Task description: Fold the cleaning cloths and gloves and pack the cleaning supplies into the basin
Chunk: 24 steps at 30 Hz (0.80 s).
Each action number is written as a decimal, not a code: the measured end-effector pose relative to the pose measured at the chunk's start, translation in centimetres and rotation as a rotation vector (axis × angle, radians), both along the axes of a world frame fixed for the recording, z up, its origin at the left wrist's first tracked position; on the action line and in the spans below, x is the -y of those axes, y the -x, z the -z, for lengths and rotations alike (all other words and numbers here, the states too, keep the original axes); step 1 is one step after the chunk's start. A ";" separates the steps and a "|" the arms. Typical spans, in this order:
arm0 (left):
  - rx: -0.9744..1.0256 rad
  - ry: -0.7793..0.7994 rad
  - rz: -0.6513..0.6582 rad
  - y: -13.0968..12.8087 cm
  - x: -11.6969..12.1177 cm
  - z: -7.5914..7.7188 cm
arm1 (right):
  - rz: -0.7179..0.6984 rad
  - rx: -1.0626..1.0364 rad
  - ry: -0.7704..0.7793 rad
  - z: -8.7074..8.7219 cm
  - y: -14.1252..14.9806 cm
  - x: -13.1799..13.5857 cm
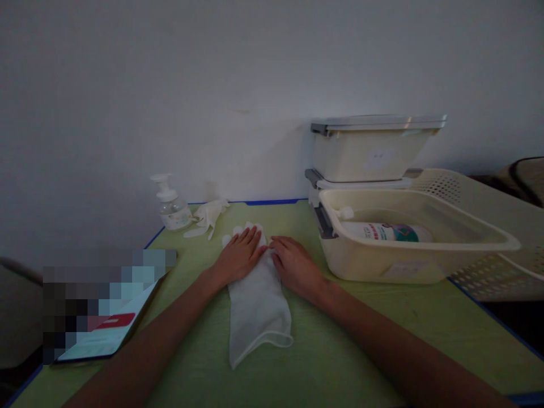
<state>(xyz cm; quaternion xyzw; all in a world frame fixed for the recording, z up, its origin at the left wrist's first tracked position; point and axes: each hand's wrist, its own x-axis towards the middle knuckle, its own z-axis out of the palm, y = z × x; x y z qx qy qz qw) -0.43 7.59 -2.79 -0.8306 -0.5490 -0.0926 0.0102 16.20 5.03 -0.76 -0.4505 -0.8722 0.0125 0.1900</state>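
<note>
A white disposable glove (260,311) lies flat on the green table, its fingers pointing away from me and its cuff slightly raised toward me. My left hand (238,255) rests palm down on the upper part of the glove, fingers stretched out. At the glove's right edge, my right hand (295,266) has its fingers and thumb drawn together on the thumb side of the glove. The exact contact under those fingertips is partly hidden. Beyond my left hand lies a second, crumpled white glove (208,218).
A clear pump bottle (174,209) stands at the back left. On the left lies a lit tablet (110,334), partly pixelated. At right, a cream basin (408,263) holds a white bottle (382,231), before a lidded box (369,153) and a perforated basket (501,215).
</note>
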 end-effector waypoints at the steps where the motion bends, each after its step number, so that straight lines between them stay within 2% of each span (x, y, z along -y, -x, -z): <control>1: -0.011 0.007 0.000 0.0 0.0 -0.1 | 0.029 0.002 0.002 0.0 -0.2 -0.1; 5: -0.051 0.019 -0.005 -0.2 0.1 -0.5 | 0.090 0.031 0.028 0.2 -0.7 -0.4; 13: -0.033 0.019 -0.022 -0.3 0.2 -0.6 | 0.088 0.059 0.033 0.0 -0.4 -0.2; 24: -0.026 0.010 -0.037 -0.4 -0.1 -0.4 | 0.153 0.109 -0.006 -0.6 -0.2 0.7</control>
